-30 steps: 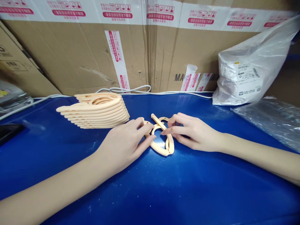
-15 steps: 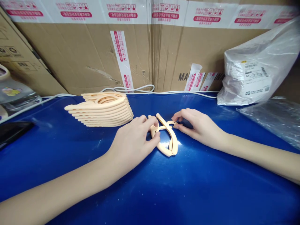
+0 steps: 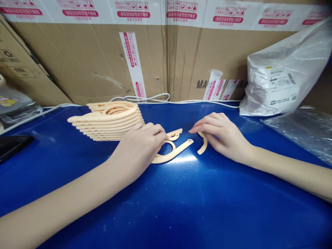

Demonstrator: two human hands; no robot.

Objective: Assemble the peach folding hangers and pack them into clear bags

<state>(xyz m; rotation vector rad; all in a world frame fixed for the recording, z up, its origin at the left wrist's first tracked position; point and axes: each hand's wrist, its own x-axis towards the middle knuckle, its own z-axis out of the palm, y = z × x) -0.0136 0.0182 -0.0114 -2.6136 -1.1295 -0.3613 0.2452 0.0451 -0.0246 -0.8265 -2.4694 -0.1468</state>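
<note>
My left hand [image 3: 141,148] is closed on a cream plastic folding hanger [image 3: 178,149] lying low over the table, and its palm hides much of the piece. One arm of the hanger points right, with a small hole at its tip. My right hand [image 3: 224,136] has its fingers bent round a short curved piece [image 3: 203,147] of the same colour, which looks like a hanger hook. A gap separates this hook from the hanger. Behind and left of my left hand, a neat stack of folded hangers [image 3: 103,126] stands close by.
Cardboard boxes [image 3: 85,62] with printed tape line the back of the blue table [image 3: 166,207]. A white cable [image 3: 181,102] runs along their base. At right lie a plastic-wrapped package [image 3: 269,86] and clear film [image 3: 298,126]. A dark flat object [image 3: 15,147] lies far left.
The hanger has turned and shifted left with my left hand. The curved hook, earlier at the hanger's far side, is now apart from it by my right hand.
</note>
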